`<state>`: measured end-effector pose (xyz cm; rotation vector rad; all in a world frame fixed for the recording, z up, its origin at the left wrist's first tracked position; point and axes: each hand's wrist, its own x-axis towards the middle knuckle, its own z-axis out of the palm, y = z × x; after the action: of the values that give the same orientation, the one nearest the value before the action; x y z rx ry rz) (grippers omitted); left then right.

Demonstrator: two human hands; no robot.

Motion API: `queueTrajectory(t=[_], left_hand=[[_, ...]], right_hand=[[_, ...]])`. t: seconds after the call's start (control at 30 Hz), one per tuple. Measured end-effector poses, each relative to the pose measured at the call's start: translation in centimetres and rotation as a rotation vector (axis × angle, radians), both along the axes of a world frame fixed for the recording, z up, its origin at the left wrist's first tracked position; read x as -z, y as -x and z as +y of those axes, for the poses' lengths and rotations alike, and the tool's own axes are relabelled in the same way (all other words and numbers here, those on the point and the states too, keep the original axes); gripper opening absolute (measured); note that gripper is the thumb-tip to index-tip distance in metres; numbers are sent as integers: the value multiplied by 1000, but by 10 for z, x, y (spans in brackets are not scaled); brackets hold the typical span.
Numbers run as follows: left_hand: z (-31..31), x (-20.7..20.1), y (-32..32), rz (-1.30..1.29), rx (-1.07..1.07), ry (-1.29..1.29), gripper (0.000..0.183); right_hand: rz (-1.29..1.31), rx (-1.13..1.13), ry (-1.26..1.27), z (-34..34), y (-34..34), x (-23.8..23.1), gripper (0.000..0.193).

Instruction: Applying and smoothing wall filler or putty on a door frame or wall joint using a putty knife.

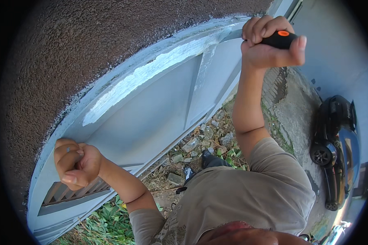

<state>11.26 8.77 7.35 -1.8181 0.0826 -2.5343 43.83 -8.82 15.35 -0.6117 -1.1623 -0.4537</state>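
Raised at the upper right, my right hand [265, 45] is wrapped round the black handle of a scraper [281, 39] with an orange spot on its end. The scraper's flat metal blade meets the pale ledge [151, 67], where a strip of whitish, rough surface runs beside smoother light-blue paint. At the lower left, my left hand [75, 163] is curled into a loose fist beside the same ledge. Nothing shows between its fingers, and a small pale-blue speck marks one finger. Whether this fist touches the ledge I cannot tell.
Rough brown wall [90, 45] rises above the ledge. Below are a light-blue panelled wall [151, 106] and a slatted vent [73, 194]. Broken stones [190, 145] and green plants [114, 216] cover the ground. A dark car [335, 151] stands on the pavement at the right.
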Motion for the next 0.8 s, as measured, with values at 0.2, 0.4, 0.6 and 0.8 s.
queueTrajectory(t=[0.2,0.4,0.6,0.8], left_hand=[[3,-1,-5,-12,-11,-3,54],[1,2,-4,-32,22,33,51],[0,0,-1,-36,-10,38,51],[-3,0,-3,-48,-9,48,53]], right_hand=[[-239,-389,-180,-31,12,-7,57],[-206,-263,-111,-38,26,-14,56],[-34,-190,7,-10,-5,11,58],[-126,-137,-58,-5,-4,2,70]])
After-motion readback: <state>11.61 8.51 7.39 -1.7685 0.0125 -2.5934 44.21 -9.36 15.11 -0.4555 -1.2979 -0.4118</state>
